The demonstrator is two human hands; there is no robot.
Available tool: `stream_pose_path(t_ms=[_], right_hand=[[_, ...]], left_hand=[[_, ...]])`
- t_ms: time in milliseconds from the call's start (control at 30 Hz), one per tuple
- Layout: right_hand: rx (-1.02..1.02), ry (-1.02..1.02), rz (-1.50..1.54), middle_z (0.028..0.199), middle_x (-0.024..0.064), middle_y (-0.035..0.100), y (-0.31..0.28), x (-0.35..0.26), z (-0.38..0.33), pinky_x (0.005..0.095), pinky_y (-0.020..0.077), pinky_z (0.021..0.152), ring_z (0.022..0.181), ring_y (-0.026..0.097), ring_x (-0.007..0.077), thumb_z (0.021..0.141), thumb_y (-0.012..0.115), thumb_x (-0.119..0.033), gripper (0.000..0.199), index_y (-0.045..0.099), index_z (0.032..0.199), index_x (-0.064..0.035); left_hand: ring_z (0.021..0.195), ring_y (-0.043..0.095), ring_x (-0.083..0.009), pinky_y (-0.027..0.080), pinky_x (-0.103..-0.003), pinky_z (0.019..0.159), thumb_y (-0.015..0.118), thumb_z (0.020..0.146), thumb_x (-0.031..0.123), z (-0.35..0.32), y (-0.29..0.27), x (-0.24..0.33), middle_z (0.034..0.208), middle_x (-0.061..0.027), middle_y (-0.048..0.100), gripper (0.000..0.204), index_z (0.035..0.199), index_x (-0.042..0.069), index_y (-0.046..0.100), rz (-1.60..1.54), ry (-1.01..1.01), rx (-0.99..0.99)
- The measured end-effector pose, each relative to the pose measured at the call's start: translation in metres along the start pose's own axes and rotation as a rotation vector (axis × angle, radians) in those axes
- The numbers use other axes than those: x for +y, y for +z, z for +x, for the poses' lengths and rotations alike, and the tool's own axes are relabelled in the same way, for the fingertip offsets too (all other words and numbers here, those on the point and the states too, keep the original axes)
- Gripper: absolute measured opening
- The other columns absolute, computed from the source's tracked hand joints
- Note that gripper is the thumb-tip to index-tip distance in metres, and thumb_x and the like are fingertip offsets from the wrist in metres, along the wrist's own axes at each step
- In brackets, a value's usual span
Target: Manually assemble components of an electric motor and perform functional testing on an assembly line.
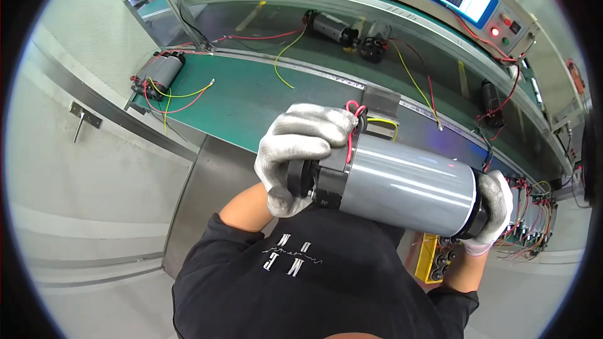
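Note:
A grey cylindrical electric motor [408,185] with black end caps is held up lengthwise in front of my chest, off the bench. My left hand [301,141], in a white-grey knitted glove, grips its left end, with fingers over the top and thumb below the round black cap. Red and yellow wires [359,113] stick out beside those fingers. Around the black cap at the opposite end wraps my gloved right hand [496,210]; its palm side is partly hidden. Behind the motor, a small metal cradle [381,102] stands at the bench's back edge.
On the green bench [226,97], wired grey motors [162,72] lie at the left end. Behind a rail are more motors [330,28]. Above stands a tester with a lit screen [458,0]. Several wired motors [531,213] and a yellow bin [426,257] are at right.

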State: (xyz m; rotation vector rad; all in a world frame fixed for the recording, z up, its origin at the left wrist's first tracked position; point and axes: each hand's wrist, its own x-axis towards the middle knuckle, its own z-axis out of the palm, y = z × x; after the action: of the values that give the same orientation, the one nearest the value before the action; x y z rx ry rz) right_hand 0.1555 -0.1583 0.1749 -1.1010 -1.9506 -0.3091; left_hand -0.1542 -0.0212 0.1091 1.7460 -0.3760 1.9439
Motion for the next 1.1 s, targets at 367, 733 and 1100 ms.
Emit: stream_pose_path(t_ms=[367, 733, 1100], right_hand=[[-0.175, 0.147, 0.146, 0.072, 0.0119, 0.055, -0.010, 0.000, -0.056, 0.0428, 0.0452, 0.060, 0.064, 0.058, 0.0318, 0.060, 0.094, -0.036, 0.048, 0.073, 0.084, -0.0010], [-0.064, 0.908, 0.563, 0.109, 0.0153, 0.080, 0.190, 0.162, -0.006, 0.0325, 0.0580, 0.092, 0.098, 0.075, 0.0171, 0.094, 0.087, -0.034, 0.055, 0.073, 0.129, 0.0068], [0.078, 0.821, 0.647, 0.088, 0.0039, 0.076, 0.234, 0.079, -0.062, 0.0284, 0.0552, 0.070, 0.075, 0.065, 0.0097, 0.102, 0.077, -0.012, 0.024, 0.077, 0.118, 0.0050]], left_hand=[[0.103, 0.070, -0.0397, 0.059, -0.054, 0.092, 0.049, 0.113, 0.060, -0.015, 0.021, 0.044, 0.111, -0.0259, 0.072, 0.071, 0.110, -0.007, 0.071, -0.041, -0.152, -0.074], [0.115, 0.068, -0.0215, 0.049, -0.033, 0.107, 0.058, 0.107, 0.023, -0.069, -0.072, -0.182, 0.115, -0.0166, 0.074, 0.033, 0.118, -0.006, 0.069, 0.345, -1.221, -0.095], [0.151, 0.044, -0.0418, 0.040, -0.050, 0.125, 0.084, 0.085, 0.019, -0.086, -0.034, -0.139, 0.158, -0.0241, 0.050, 0.081, 0.156, 0.003, 0.050, 0.913, -0.890, -0.347]])
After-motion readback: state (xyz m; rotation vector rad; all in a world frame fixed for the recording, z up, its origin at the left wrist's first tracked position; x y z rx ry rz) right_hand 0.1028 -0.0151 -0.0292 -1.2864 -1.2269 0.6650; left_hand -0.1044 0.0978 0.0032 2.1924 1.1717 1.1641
